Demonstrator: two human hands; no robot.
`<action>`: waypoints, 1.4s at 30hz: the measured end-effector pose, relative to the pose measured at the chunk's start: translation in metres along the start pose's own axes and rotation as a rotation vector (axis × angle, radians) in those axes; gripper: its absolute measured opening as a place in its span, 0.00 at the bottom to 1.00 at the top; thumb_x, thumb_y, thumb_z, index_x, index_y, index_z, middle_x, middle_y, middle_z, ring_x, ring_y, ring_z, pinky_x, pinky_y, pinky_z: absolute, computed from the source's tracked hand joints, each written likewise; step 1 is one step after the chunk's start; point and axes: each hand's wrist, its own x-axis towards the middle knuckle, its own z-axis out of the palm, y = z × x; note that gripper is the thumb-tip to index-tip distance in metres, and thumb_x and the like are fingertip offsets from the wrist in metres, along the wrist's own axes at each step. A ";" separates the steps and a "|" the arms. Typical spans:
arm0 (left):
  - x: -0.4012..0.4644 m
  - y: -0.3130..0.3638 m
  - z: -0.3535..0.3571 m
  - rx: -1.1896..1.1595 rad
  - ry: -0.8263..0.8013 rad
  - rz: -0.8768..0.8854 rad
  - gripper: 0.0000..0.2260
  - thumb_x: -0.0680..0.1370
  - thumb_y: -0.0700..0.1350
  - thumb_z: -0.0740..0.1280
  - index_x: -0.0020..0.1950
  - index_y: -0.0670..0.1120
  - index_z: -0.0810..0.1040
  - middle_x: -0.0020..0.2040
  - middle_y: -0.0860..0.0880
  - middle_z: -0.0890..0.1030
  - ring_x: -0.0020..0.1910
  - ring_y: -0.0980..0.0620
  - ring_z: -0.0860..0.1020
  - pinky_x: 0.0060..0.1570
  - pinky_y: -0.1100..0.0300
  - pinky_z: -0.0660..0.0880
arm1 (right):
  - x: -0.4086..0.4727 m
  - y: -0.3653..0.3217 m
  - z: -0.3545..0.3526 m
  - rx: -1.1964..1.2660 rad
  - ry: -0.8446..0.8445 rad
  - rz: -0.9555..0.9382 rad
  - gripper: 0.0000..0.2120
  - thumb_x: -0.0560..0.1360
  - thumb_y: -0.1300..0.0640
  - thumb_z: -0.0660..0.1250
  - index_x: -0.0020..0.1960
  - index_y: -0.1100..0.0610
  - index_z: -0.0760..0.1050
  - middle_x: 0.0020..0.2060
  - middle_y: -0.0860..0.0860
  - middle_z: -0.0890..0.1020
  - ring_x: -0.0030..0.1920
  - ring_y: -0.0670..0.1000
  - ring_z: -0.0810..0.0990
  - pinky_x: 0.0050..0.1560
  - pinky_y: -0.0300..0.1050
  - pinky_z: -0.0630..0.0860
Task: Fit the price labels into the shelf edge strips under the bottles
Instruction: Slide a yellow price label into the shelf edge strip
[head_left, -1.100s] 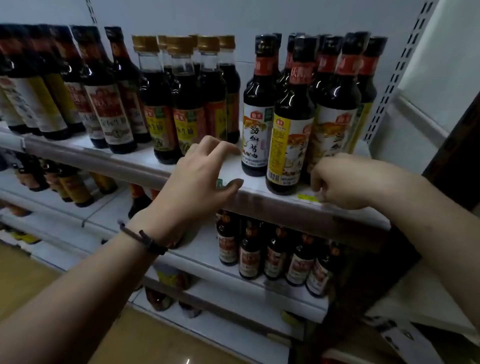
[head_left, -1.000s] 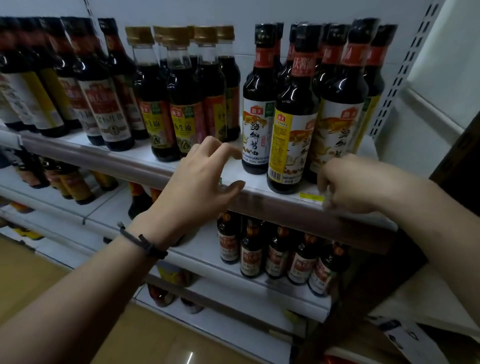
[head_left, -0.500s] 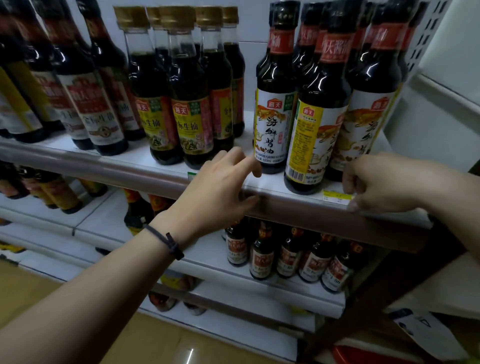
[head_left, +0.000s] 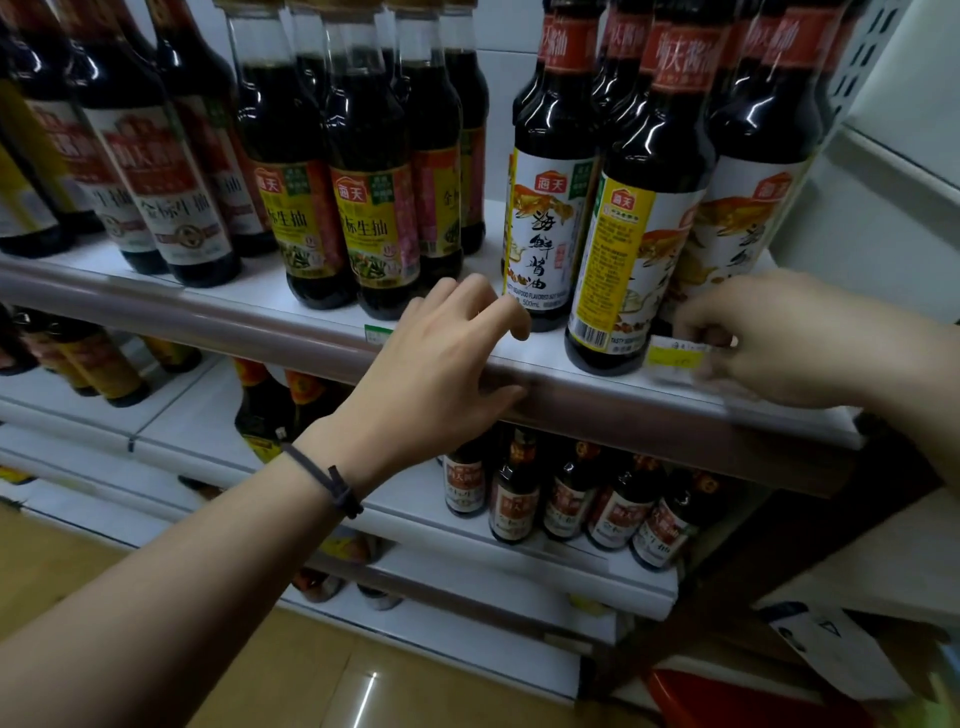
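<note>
A yellow and white price label (head_left: 675, 353) sits at the top of the clear shelf edge strip (head_left: 260, 335), just below a dark soy sauce bottle (head_left: 639, 218). My right hand (head_left: 779, 338) pinches the label's right end between thumb and fingers. My left hand (head_left: 436, 358) rests over the strip farther left, fingers on the shelf top and thumb on the strip's front, holding nothing. A green label (head_left: 376, 332) peeks out by my left hand. Rows of soy sauce bottles (head_left: 363, 171) stand on the white shelf (head_left: 530, 353).
Below hangs a second shelf (head_left: 519, 566) with small bottles (head_left: 514, 493). A perforated upright (head_left: 862, 57) closes the shelf's right end. Tan floor tiles (head_left: 291, 680) lie beneath, with a red object (head_left: 727, 701) at the lower right.
The view has closed in on the shelf. My right hand lifted the yellow label a little above the strip's edge; my left hand stayed on the strip.
</note>
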 end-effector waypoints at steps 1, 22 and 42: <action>0.000 0.001 0.001 -0.005 0.015 0.008 0.17 0.71 0.53 0.72 0.56 0.50 0.73 0.52 0.51 0.72 0.50 0.48 0.69 0.49 0.48 0.72 | -0.002 0.002 -0.001 0.010 0.021 -0.016 0.13 0.76 0.55 0.71 0.37 0.45 0.70 0.39 0.46 0.78 0.43 0.53 0.77 0.46 0.56 0.79; -0.014 0.019 0.023 0.048 0.021 0.005 0.07 0.73 0.47 0.67 0.47 0.46 0.80 0.44 0.47 0.78 0.44 0.44 0.74 0.39 0.48 0.72 | -0.014 -0.040 0.031 0.288 0.497 -0.229 0.04 0.74 0.55 0.73 0.48 0.53 0.83 0.40 0.52 0.86 0.44 0.56 0.84 0.46 0.51 0.79; -0.032 0.023 0.021 -0.025 0.007 -0.093 0.08 0.75 0.42 0.72 0.53 0.47 0.81 0.50 0.49 0.79 0.51 0.46 0.77 0.49 0.50 0.75 | -0.002 -0.029 0.054 0.395 0.520 -0.337 0.08 0.73 0.65 0.73 0.49 0.53 0.84 0.42 0.51 0.85 0.46 0.53 0.84 0.47 0.53 0.80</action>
